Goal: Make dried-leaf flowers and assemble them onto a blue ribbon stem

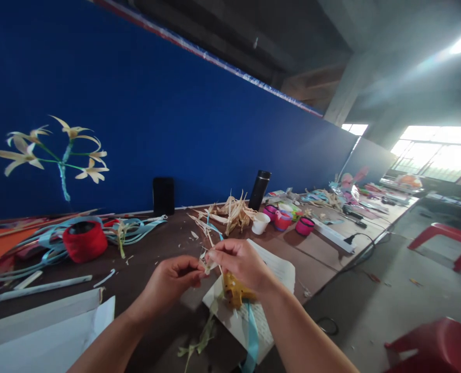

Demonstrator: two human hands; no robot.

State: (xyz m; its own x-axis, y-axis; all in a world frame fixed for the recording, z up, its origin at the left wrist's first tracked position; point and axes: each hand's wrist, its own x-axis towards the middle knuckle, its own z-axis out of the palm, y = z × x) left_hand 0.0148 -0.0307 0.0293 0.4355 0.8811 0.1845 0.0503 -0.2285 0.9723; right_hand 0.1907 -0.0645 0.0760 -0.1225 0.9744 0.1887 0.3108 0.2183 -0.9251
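My left hand (176, 282) is closed, fingertips pinched on one side of a small pale husk piece (208, 265). From the other side my right hand (240, 261) pinches the same piece, its thumb and forefinger together. Just below my right hand lies a yellow object (236, 292), partly covered by the hand, on an open notebook (284, 264). A light blue ribbon (251, 331) runs from it toward the table's near edge. Green husk scraps (199, 342) lie left of the notebook.
Dried husks (232, 213), a white cup (260, 223) and a black bottle (260, 190) stand behind my hands. A red roll (84, 241) and blue strips are at left. A husk flower (65, 155) rises before the blue partition (156, 103). Red stools (444, 347) stand at right.
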